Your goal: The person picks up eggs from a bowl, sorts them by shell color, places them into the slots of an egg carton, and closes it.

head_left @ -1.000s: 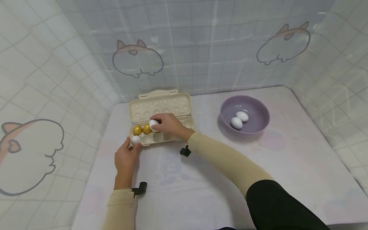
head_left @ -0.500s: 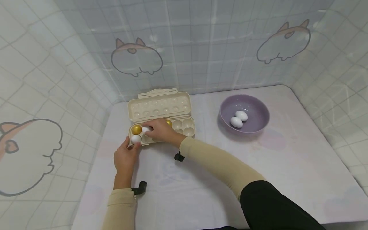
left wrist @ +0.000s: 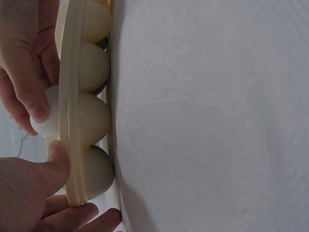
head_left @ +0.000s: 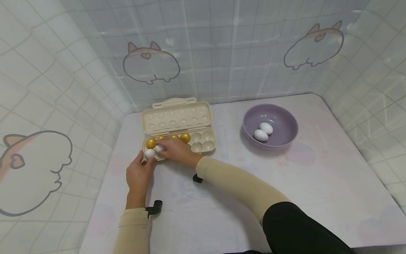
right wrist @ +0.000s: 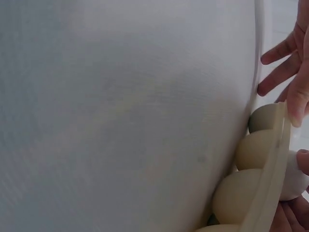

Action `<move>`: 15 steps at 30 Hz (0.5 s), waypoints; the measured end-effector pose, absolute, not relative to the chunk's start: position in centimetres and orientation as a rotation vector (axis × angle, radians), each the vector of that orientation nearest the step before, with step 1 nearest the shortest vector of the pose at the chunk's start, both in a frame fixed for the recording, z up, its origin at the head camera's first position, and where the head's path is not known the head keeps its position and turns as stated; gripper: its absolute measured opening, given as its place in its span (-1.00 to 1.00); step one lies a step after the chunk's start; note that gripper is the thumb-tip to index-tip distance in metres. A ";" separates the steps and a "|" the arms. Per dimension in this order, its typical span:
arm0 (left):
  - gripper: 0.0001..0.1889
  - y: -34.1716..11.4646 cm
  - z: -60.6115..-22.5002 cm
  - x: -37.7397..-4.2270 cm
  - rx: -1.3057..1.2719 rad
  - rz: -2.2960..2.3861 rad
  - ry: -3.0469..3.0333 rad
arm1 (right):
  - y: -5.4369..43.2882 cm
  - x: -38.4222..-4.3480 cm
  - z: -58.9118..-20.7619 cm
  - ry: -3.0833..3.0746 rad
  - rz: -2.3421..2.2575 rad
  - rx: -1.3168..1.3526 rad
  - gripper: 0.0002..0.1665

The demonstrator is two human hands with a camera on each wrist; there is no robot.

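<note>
Table (head_left: pixel 285 208), under white cloth with faint pastel patches, bearing everything listed below. Egg carton (head_left: pixel 202 141), one, cream plastic, near the table's back edge on the left side; its lid (head_left: pixel 176 116) tips back open, and its base carries two rows of rounded cups. Bowl (head_left: pixel 284 125), one, round, glossy lilac, well apart on the carton's right. Right hand (head_left: pixel 176 150), reaching across the carton from the right, thumb and fingers pinched on a white egg (head_left: pixel 160 147) at the second front cup. Left hand (head_left: pixel 139 174), clamped on the carton's left front corner, thumb at the rim. White eggs, smooth, three besides the pinched one: one in the left front cup (head_left: pixel 149 153), two side by side in the bowl (head_left: pixel 265 128). Gold eggs (head_left: pixel 151 143), shiny, four, lined along the back row from the left end.

Hard to make out: the right hand covers the middle front cups and parts of the second and third gold eggs. How deeply the pinched egg sits, I cannot tell. In the right wrist view, both hands run off the edge; the carton is cut off below.
</note>
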State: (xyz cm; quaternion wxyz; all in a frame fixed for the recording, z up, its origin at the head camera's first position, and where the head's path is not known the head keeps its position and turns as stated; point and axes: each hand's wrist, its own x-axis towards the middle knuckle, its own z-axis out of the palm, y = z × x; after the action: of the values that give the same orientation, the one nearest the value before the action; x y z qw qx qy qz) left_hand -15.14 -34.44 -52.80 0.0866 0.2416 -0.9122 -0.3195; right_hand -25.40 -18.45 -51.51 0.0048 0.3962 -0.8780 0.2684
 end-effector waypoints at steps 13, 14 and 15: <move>-0.25 -34.3 -52.4 -15.0 0.728 -0.957 -2.718 | -18.4 -25.1 -51.4 -2.768 0.708 1.230 -0.64; -0.25 -34.3 -52.4 -15.0 0.729 -0.956 -2.719 | -18.4 -25.1 -51.4 -2.765 0.704 1.232 -0.63; -0.25 -34.3 -52.4 -15.0 0.731 -0.957 -2.720 | -18.3 -25.1 -51.5 -2.757 0.704 1.238 -0.62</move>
State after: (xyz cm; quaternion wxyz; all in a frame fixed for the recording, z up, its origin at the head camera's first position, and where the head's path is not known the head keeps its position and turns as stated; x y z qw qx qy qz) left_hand -15.02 -34.31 -52.43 0.0836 0.2449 -0.9112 -0.3206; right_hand -25.09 -18.34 -51.48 0.0193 0.3988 -0.8883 0.2270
